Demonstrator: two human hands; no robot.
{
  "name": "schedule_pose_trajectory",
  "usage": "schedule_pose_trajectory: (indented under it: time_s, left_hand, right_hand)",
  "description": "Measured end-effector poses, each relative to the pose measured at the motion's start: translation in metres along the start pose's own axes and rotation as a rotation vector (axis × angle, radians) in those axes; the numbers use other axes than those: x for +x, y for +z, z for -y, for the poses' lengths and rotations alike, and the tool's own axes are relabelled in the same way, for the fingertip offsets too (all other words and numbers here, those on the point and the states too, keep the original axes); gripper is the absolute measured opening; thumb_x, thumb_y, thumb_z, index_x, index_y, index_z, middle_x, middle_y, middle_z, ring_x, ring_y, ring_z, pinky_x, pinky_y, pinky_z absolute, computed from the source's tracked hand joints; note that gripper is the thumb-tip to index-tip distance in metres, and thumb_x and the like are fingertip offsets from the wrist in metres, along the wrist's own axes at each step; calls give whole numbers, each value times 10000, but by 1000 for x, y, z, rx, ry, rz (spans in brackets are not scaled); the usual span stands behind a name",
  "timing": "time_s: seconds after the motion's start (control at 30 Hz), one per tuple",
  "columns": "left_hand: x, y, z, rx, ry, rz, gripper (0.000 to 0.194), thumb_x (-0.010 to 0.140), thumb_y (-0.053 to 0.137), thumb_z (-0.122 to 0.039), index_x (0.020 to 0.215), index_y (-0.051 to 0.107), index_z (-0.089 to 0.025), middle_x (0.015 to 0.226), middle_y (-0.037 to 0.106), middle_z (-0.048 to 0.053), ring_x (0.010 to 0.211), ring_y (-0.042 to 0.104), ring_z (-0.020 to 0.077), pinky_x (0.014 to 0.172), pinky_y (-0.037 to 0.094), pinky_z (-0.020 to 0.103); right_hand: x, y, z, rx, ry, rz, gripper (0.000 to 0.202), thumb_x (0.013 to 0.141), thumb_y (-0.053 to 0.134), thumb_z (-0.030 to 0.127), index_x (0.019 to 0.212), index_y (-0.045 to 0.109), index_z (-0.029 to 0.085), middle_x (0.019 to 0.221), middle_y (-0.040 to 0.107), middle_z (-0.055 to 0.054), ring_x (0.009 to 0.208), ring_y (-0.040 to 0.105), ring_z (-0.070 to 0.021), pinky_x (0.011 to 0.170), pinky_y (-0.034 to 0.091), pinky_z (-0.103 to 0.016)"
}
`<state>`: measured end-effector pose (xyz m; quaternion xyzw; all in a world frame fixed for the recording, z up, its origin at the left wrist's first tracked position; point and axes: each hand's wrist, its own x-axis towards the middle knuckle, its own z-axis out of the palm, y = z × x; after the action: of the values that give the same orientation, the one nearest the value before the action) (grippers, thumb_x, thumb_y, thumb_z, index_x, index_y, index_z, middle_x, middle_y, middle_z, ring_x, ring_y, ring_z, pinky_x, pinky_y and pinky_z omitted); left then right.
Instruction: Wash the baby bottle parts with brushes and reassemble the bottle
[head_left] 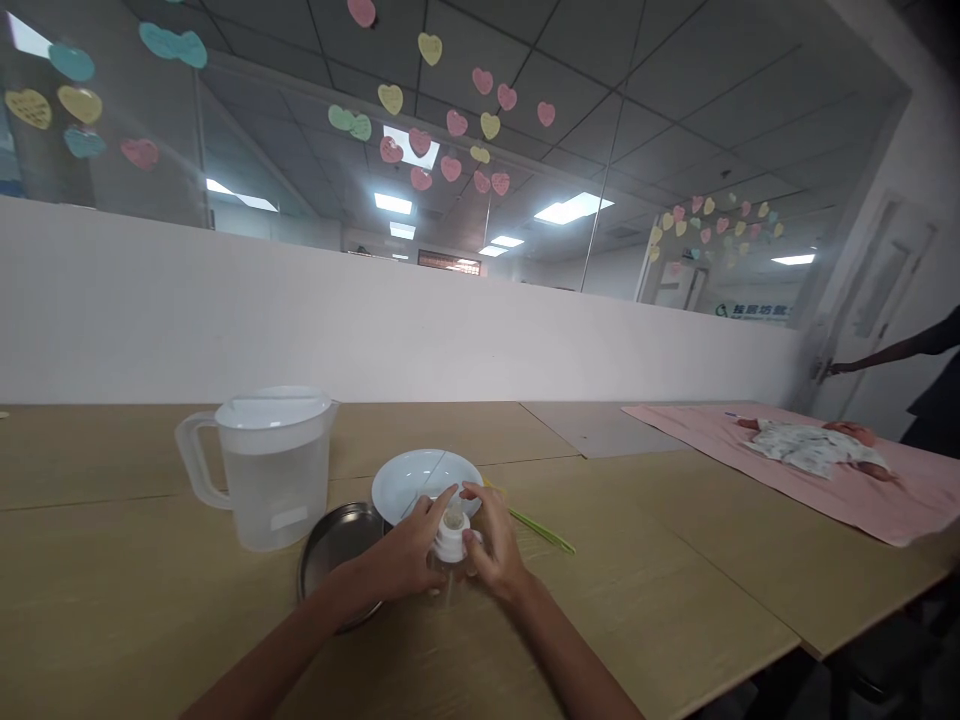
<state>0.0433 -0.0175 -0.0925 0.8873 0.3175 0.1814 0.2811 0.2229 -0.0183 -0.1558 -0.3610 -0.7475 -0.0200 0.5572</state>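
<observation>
A baby bottle (451,545) with a white collar and a clear teat stands upright between my hands, low in front of me. My left hand (411,553) is closed around its left side, thumb and forefinger up near the teat. On the other side, my right hand (495,545) grips the white collar, its forefinger curled above the teat. The bottle's lower part is clear and hard to make out. Just behind the bottle is a white bowl (397,475), partly covered by my fingers. A round metal dish (337,545) lies left of it, partly under my left forearm.
A lidded plastic pitcher (277,480) of clear liquid stands at the left. Right of the bowl lies a thin green utensil (544,530). Farther right, a baby doll (806,445) in white clothing lies on a pink cloth (847,505). A person's arm (900,350) reaches to the door.
</observation>
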Motion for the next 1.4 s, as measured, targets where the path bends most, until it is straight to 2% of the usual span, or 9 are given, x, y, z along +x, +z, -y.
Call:
schedule_pose_trajectory:
  time_s: [0.17, 0.33, 0.4, 0.6, 0.8, 1.0, 1.2, 1.3, 1.4]
  left_hand:
    - [0, 1, 0, 11, -40, -4, 1022, 568, 635, -169, 1398, 42, -237, 1279, 331, 108, 1124, 383, 271, 948, 334, 405]
    - [-2, -1, -4, -12, -28, -13, 977, 585, 622, -179, 1394, 77, -241, 1240, 362, 103, 1106, 397, 266, 938, 346, 398]
    - [-2, -1, -5, -19, -14, -21, 962, 596, 616, -194, 1391, 79, -260, 1238, 364, 96, 1093, 408, 265, 927, 356, 399]
    - [0, 2, 2, 7, -32, -14, 998, 595, 634, -219, 1396, 39, -223, 1293, 312, 123, 1111, 396, 267, 932, 347, 394]
    - [2, 1, 3, -4, -12, 10, 986, 598, 603, -177, 1397, 29, -234, 1210, 395, 104, 1064, 427, 253, 879, 383, 377]
    - [2, 3, 7, -39, -20, 14, 1080, 567, 639, -188, 1394, -50, -270, 1343, 260, 117, 1178, 330, 282, 944, 338, 411]
    - [1, 2, 9, -94, 7, 18, 1113, 571, 649, -197, 1386, -103, -289, 1380, 231, 120, 1213, 290, 283, 977, 300, 436]
    - [1, -1, 7, -84, 20, 25, 1140, 555, 681, -222, 1393, -91, -243, 1409, 188, 135, 1234, 263, 287, 993, 283, 421]
    - [-1, -7, 4, -68, 15, 44, 1160, 544, 703, -252, 1397, -81, -202, 1379, 246, 140, 1212, 307, 278, 990, 292, 403]
  right_hand:
    - [-1, -3, -9, -24, 94, -124, 346, 855, 365, 300, 1178, 442, 201, 985, 545, -80, 934, 503, -211, 811, 402, -381]
    - [1, 0, 3, -22, -22, 7, 439, 804, 449, 404, 1192, 449, 200, 950, 557, -69, 903, 503, -227, 832, 370, -420]
    - [1, 2, 6, -14, -15, 19, 455, 801, 453, 409, 1205, 438, 201, 973, 552, -71, 912, 502, -227, 837, 368, -421]
    - [0, 0, -1, 37, 98, -138, 352, 863, 365, 338, 1179, 451, 210, 995, 548, -77, 945, 502, -212, 834, 389, -388]
    - [0, 3, 6, 88, 74, 35, 499, 799, 486, 437, 1235, 423, 203, 1024, 555, -77, 947, 514, -217, 850, 405, -373]
    - [-2, 5, -8, 229, 187, -110, 408, 861, 379, 429, 1194, 462, 210, 988, 566, -69, 944, 531, -199, 858, 415, -363]
    - [-2, 9, 2, 186, 203, 31, 374, 781, 544, 415, 1091, 561, 205, 1002, 604, -74, 936, 548, -210, 833, 437, -345]
    - [2, 9, 6, 296, 307, -19, 320, 759, 583, 403, 996, 612, 190, 978, 634, -77, 928, 570, -220, 831, 449, -354]
    - [9, 7, 4, 524, 415, -119, 325, 753, 596, 407, 996, 615, 192, 993, 645, -81, 910, 594, -226, 793, 476, -365]
